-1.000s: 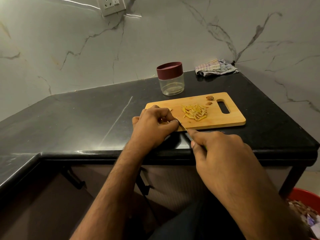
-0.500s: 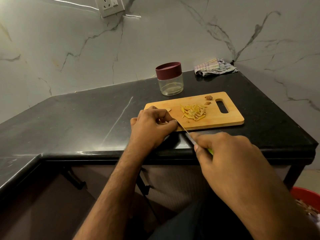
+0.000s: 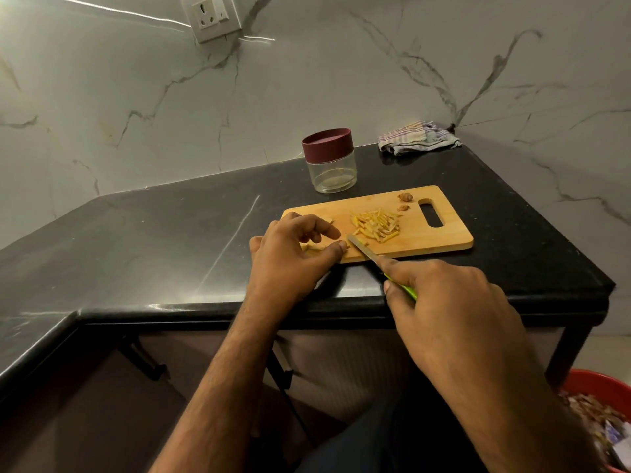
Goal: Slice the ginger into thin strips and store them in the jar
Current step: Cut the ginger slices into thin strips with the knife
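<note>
A wooden cutting board lies on the black counter. A pile of thin ginger strips sits on its middle. Two small ginger scraps lie near the handle hole. My left hand rests on the board's left end, its fingers holding down a ginger piece that is mostly hidden. My right hand grips a green-handled knife, whose blade lies on the board just right of my left thumb. A clear jar with a maroon lid stands shut behind the board.
A striped cloth lies crumpled in the back corner of the counter. A red bin with scraps stands on the floor at lower right. A wall socket is mounted above.
My left hand's fingers have spread and loosened over the ginger piece. The knife blade has come further onto the board, pointing toward the strip pile.
</note>
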